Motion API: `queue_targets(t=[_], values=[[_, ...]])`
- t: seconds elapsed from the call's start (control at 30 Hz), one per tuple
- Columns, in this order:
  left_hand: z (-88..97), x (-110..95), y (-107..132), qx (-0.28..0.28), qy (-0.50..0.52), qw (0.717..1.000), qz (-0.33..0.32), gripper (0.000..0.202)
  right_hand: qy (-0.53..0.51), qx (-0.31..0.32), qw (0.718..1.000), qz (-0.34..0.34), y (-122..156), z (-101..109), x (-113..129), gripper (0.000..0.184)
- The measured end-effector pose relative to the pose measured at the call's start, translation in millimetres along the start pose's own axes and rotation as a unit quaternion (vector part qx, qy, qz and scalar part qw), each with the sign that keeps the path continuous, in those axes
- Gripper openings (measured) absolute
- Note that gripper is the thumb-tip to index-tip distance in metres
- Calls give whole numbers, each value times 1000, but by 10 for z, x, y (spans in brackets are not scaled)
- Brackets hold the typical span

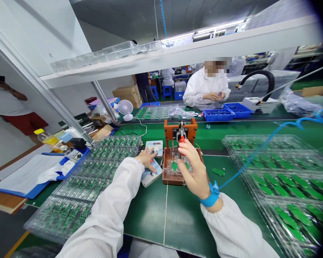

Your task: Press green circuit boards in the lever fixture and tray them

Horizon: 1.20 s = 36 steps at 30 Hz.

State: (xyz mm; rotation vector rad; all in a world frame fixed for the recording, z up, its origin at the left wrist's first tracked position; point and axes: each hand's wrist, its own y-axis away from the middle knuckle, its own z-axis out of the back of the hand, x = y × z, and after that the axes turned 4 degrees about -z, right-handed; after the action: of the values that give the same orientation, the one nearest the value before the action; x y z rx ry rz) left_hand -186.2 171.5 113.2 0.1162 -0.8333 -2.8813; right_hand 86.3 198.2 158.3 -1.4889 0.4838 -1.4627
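Observation:
My right hand (194, 170) grips the red knob of a toggle clamp (181, 139) on an orange test fixture (180, 134). Below the clamp, a green circuit board (174, 166) lies in the fixture's brown base (171, 179), partly hidden by my fingers. My left hand (148, 158) rests with spread fingers on a small white electronic box (151, 176), and a second white unit with a label (154, 148) stands just beyond it. A loose green board (218, 172) lies on the green bench mat (148, 211) right of the fixture.
Clear plastic trays of green boards (282, 172) are stacked to my right, with more (97, 175) to my left. A blue coiled cord (261, 150) runs from my wrist strap (210, 195). Across the bench, a co-worker (206, 87) handles something beside blue bins (218, 114).

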Motion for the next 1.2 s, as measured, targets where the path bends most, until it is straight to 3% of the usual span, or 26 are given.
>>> queue_targets(t=[0.3, 0.47, 0.87, 1.2], values=[[-21, 206, 23, -34, 46, 998, -21, 135, 14, 4, 1000, 2, -1, 7, -3, 50], [-87, 313, 80, -12, 30, 999, -9, 141, 11, 3, 1000, -1, -5, -2, -2, 51], [-95, 283, 68, 4, 25, 999, -19, 144, 19, -3, 1000, 2, 1, -1, 0, 51], [-151, 224, 21, -20, 28, 999, -17, 142, 18, -19, 1000, 1, 19, -36, -15, 52]])
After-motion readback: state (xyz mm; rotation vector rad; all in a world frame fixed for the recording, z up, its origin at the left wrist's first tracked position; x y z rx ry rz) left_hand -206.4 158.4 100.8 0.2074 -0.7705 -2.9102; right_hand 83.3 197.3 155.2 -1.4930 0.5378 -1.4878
